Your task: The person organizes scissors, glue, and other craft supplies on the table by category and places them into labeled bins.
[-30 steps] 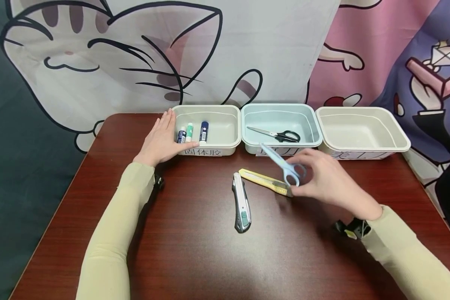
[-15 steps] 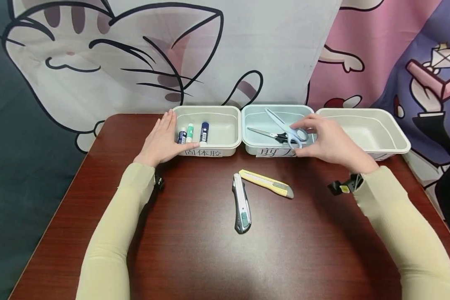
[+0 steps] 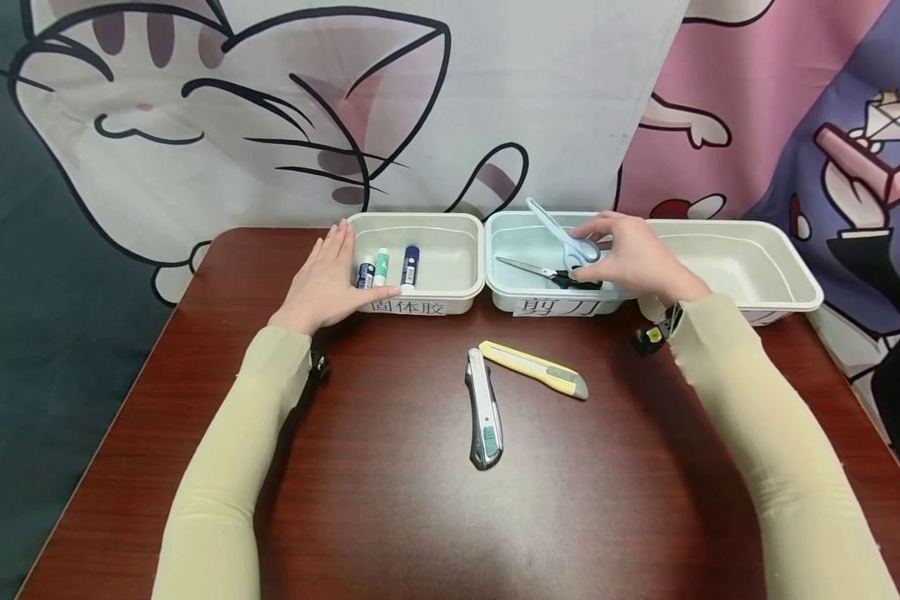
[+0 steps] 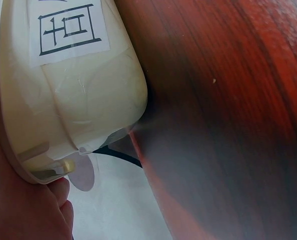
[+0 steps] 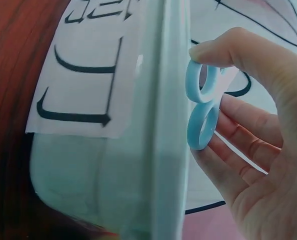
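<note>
My right hand (image 3: pixel 630 254) pinches the handles of light blue scissors (image 3: pixel 562 233) over the pale blue middle tray (image 3: pixel 495 287); the blades point up and to the left. The wrist view shows thumb and fingers round the blue handle rings (image 5: pixel 202 105) beside the tray wall (image 5: pixel 153 125). Black-handled scissors (image 3: pixel 551 272) lie inside that tray. My left hand (image 3: pixel 326 283) rests flat against the left side of the cream tray (image 3: pixel 457 287), which holds three glue sticks (image 3: pixel 382 267). In the left wrist view, the cream tray (image 4: pixel 73 95) shows with its paper label.
A silver utility knife (image 3: pixel 484 410) and a yellow utility knife (image 3: pixel 534 368) lie on the brown table (image 3: pixel 390 500) in front of the trays. A third cream tray (image 3: pixel 795 287) stands at the right. A cartoon cloth hangs behind.
My right hand lifted the blue scissors from above the yellow knife and carried them back over the middle tray. The left hand stayed put.
</note>
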### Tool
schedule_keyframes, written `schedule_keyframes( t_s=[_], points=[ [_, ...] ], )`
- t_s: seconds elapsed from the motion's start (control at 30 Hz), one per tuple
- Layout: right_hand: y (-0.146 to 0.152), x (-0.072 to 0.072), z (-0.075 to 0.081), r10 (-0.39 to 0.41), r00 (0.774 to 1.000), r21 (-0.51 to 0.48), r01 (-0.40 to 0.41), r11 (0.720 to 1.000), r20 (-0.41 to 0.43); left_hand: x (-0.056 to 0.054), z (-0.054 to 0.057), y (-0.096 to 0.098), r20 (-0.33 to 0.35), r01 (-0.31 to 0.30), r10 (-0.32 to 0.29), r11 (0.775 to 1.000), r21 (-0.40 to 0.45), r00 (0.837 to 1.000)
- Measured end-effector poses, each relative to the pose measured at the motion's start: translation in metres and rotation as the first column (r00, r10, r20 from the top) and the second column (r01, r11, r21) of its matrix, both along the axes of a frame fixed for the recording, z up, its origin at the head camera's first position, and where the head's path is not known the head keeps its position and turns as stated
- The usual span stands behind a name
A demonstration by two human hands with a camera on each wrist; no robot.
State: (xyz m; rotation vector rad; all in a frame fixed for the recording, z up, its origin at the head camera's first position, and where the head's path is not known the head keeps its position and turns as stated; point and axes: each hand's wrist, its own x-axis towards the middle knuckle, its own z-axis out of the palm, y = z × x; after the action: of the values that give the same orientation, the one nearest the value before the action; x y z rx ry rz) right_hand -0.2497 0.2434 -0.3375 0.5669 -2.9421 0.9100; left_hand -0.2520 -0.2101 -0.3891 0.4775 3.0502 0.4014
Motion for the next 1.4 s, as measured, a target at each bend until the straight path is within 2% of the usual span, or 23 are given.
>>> schedule_keyframes(
  t_s=[0.23, 0.5, 0.63, 1.0, 1.4],
  points=[
    [0.004, -0.009, -0.012, 0.008, 0.994, 0.001, -0.008, 1.0, 0.106, 0.0, 0.0, 0.001, -0.003, 0.002, -0.002, 1.0, -0.007, 1.0],
    [0.007, -0.006, -0.016, 0.015, 0.997, -0.016, -0.014, 1.0, 0.077, 0.0, 0.0, 0.0, 0.0, -0.002, 0.002, 1.0, 0.001, 1.0],
    [0.007, 0.001, -0.008, 0.01, 0.997, -0.033, -0.007, 0.999, 0.073, -0.001, 0.0, 0.0, 0.002, -0.002, 0.002, 1.0, 0.003, 1.0],
    [0.002, 0.024, 0.016, 0.015, 1.0, -0.071, -0.015, 0.997, -0.001, 0.0, 0.0, 0.0, 0.004, -0.002, 0.002, 1.0, 0.011, 1.0],
    [-0.009, 0.049, 0.02, 0.069, 0.991, -0.078, -0.078, 0.994, -0.114, 0.0, -0.001, 0.0, -0.001, 0.002, -0.002, 1.0, 0.009, 1.0]
  ],
)
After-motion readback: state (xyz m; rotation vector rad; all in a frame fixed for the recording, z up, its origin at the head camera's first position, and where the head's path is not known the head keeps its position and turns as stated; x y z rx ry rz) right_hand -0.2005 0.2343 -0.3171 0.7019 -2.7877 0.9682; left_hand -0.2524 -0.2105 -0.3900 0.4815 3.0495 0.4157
